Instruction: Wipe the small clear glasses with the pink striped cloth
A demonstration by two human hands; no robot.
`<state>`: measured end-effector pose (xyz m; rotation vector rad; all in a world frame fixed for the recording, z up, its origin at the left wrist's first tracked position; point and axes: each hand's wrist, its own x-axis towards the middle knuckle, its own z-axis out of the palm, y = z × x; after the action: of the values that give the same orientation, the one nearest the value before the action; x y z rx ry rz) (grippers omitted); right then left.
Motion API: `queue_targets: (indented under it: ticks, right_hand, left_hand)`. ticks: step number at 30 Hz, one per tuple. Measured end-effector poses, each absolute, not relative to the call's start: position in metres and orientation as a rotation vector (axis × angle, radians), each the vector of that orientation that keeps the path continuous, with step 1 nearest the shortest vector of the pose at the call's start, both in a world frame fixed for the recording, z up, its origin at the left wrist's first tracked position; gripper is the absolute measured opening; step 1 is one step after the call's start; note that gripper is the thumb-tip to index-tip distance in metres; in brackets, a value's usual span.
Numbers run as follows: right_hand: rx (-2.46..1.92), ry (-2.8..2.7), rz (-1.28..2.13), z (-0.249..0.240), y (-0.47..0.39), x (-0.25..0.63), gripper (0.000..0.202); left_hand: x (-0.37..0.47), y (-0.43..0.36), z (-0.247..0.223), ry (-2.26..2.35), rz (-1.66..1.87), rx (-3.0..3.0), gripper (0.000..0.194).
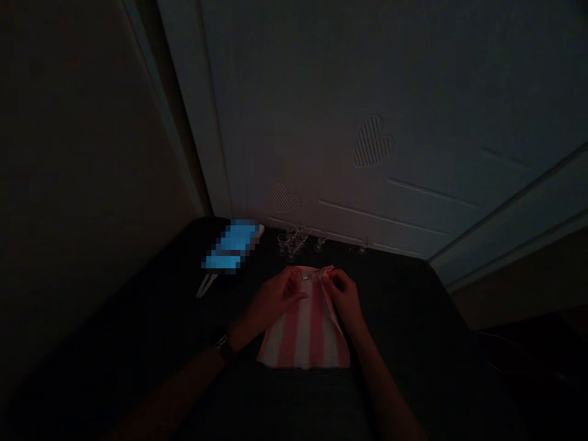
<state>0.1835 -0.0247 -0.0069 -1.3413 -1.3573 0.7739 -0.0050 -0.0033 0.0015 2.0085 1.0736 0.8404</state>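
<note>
A pink and white striped cloth (303, 334) lies on the dark table, narrower at its far end. My left hand (283, 294) is at the cloth's far left corner, fingers bent round the edge. At the far right corner, my right hand (342, 293) pinches the cloth, which is slightly raised there. Between the hands, a small clear, shiny thing (306, 277) shows at the cloth's far edge; it is too dim to make out fully. Several small clear glasses (294, 241) stand together beyond the cloth.
One more small glass (320, 242) stands right of the group, and another clear item (362, 247) farther right. A lit, pixelated screen (233, 245) with a white strap (207, 285) lies at left. A pale panel with hearts (321, 153) rises behind the table (404, 331).
</note>
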Motion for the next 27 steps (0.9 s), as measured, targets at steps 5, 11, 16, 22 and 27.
queue_targets:
  ticks: [5,11,16,22,27]
  right_hand:
    - [-1.319,-1.328,0.829,-0.0069,-0.0228,0.1842,0.019]
    - [-1.270,-1.307,0.885,-0.0041,-0.0241,0.1825,0.018]
    - [-1.270,-1.308,0.867,-0.0057,-0.0242,0.1812,0.019]
    - [-1.356,-1.314,0.803,-0.0077,-0.0222,0.1818,0.023]
    - [-1.397,-1.353,0.745,-0.0120,-0.0214,0.1823,0.022]
  left_hand:
    - [-0.0061,-0.0021,-0.0014,1.072,0.832,2.078,0.023]
    - [-0.0089,-0.0020,0.0011,1.119,0.797,2.085,0.021]
    - [-0.0079,-0.0036,0.0029,1.154,0.803,2.090,0.024]
    - [-0.0067,-0.0069,0.0071,1.121,0.776,2.093,0.034]
    - [-0.0077,-0.0065,0.0052,1.117,0.715,2.186,0.024]
